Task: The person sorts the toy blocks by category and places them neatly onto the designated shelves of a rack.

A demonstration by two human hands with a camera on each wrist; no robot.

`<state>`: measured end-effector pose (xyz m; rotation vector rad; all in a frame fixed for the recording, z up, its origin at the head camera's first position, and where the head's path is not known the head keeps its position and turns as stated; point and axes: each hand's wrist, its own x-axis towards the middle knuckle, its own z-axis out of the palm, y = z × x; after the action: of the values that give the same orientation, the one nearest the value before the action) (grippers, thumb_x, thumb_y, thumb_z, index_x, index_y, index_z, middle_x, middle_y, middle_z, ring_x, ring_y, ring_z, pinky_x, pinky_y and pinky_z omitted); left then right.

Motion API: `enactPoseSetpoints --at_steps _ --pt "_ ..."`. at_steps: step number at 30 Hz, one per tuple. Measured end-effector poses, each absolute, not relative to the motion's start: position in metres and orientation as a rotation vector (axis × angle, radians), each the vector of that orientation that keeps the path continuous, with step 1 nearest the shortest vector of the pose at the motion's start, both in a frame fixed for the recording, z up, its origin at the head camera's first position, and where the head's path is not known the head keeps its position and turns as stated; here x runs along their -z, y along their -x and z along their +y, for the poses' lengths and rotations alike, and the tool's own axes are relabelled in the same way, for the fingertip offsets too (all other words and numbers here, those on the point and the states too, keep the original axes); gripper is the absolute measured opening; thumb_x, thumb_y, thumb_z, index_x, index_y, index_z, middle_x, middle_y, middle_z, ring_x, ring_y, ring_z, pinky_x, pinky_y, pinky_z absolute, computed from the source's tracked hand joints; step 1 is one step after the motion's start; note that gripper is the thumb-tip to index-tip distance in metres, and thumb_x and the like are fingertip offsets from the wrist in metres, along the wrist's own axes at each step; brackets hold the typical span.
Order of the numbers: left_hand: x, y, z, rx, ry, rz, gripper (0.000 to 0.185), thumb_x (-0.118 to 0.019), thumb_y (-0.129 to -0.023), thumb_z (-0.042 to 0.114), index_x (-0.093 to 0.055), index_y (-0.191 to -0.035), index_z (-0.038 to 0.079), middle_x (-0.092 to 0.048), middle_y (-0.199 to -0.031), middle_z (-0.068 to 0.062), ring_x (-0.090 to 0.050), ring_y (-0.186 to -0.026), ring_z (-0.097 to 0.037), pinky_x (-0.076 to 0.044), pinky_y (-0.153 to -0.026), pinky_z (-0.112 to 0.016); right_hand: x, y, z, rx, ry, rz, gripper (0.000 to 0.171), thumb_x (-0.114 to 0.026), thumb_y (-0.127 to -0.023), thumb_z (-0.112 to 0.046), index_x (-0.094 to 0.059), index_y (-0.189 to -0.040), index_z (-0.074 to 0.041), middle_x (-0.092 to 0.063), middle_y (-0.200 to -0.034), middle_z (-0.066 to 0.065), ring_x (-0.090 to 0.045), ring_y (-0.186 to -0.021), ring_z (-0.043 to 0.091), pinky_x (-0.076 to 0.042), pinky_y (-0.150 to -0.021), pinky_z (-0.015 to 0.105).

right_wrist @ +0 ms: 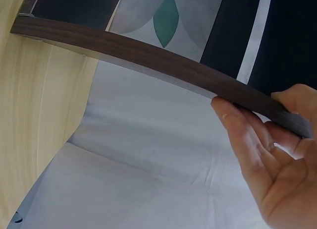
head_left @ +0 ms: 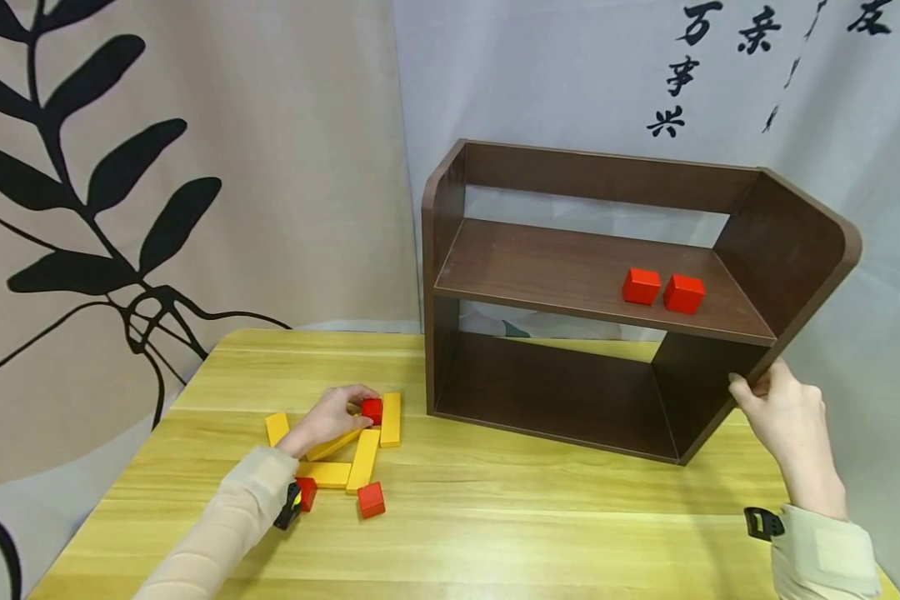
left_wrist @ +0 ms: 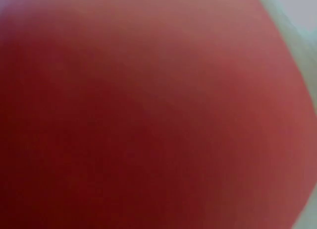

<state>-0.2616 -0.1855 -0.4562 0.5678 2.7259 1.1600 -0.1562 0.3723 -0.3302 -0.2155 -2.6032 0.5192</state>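
Note:
My left hand [head_left: 339, 414] reaches among the blocks on the table, thumb and fingers pinching a red cube [head_left: 372, 410]. A yellow block [head_left: 392, 419] stands right beside that cube. Blurred red [left_wrist: 148, 120] fills nearly all of the left wrist view. On the other side, my right hand [head_left: 783, 414] grips the front edge of the right side panel of a dark brown two-tier shelf [head_left: 570, 258]. In the right wrist view, thumb and fingers lie on opposite faces of the panel [right_wrist: 163, 60]. Two red cubes, one left [head_left: 641, 286] and one right [head_left: 684, 293], sit on the upper board.
More yellow blocks [head_left: 363, 461] lie around my left hand, with a red cube [head_left: 371, 500] in front of them. Another red cube [head_left: 307, 493] is partly behind my left wrist camera [head_left: 288, 507]. Behind the wooden table [head_left: 540, 517] hangs a printed curtain [head_left: 315, 167].

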Motion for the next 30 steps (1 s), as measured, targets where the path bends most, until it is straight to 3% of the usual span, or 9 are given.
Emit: enactPoseSetpoints --at_steps 16,30 --pt "0.449 0.262 -0.189 -1.133 -0.573 2.787 0.035 -0.071 -0.083 0.006 -0.063 -0.117 0.003 -0.066 -0.114 -0.016 -0.061 -0.104 -0.031 -0.056 -0.083 -0.038 0.331 0.157 0.373 -0.514 0.21 -2.606 0.024 -0.055 -0.089 -0.022 -0.054 -0.091 0.002 -0.066 -0.081 0.025 -0.059 -0.065 0.041 -0.035 -0.05 0.031" --pt "0.415 0.253 -0.172 -1.113 -0.753 2.905 0.038 -0.072 -0.083 0.011 -0.063 -0.119 0.005 -0.069 -0.111 -0.01 -0.062 -0.101 -0.027 -0.054 -0.084 -0.041 0.33 0.156 0.372 -0.517 0.21 -2.607 0.023 -0.054 -0.089 -0.022 -0.054 -0.089 0.001 -0.066 -0.079 0.024 -0.057 -0.061 0.036 -0.034 -0.048 0.03"
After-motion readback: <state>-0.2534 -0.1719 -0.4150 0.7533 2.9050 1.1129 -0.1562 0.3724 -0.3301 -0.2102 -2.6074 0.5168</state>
